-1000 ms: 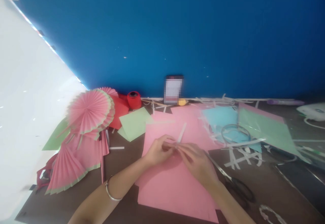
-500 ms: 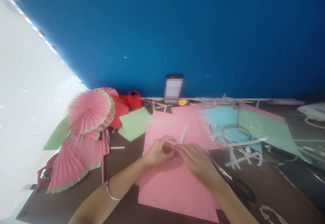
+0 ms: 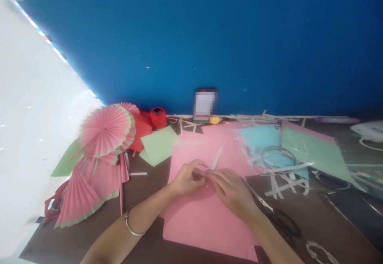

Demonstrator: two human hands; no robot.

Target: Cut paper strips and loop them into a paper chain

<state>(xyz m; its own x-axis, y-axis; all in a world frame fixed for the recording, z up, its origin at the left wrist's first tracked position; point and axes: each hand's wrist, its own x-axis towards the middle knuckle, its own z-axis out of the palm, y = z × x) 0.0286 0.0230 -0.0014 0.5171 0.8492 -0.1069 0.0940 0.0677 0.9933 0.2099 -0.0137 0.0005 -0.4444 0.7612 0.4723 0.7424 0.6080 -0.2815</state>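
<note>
Over the middle of the pink paper sheets (image 3: 209, 228), my left hand (image 3: 190, 178) and my right hand (image 3: 231, 188) meet at their fingertips. Both hands are pinched closed; what lies between the fingers is too small and blurred to make out. A narrow white paper strip (image 3: 216, 158) lies on the pink sheet just beyond my right fingers. Partly under my right forearm, a pair of scissors (image 3: 283, 220) rests on the dark table, blades pointing toward the sheets.
Pleated pink paper fans (image 3: 104, 130) are piled at the left, beside green paper (image 3: 158, 144) and a red tape roll (image 3: 158, 117). Against the blue wall leans a phone-like object (image 3: 204, 106). White strip scraps (image 3: 289, 186), blue paper (image 3: 260, 136) and a plastic-wrapped green pack (image 3: 317, 152) lie right.
Almost nothing differs. My right fingers have shifted very slightly; my left hand, the sheets and the strip stay in place.
</note>
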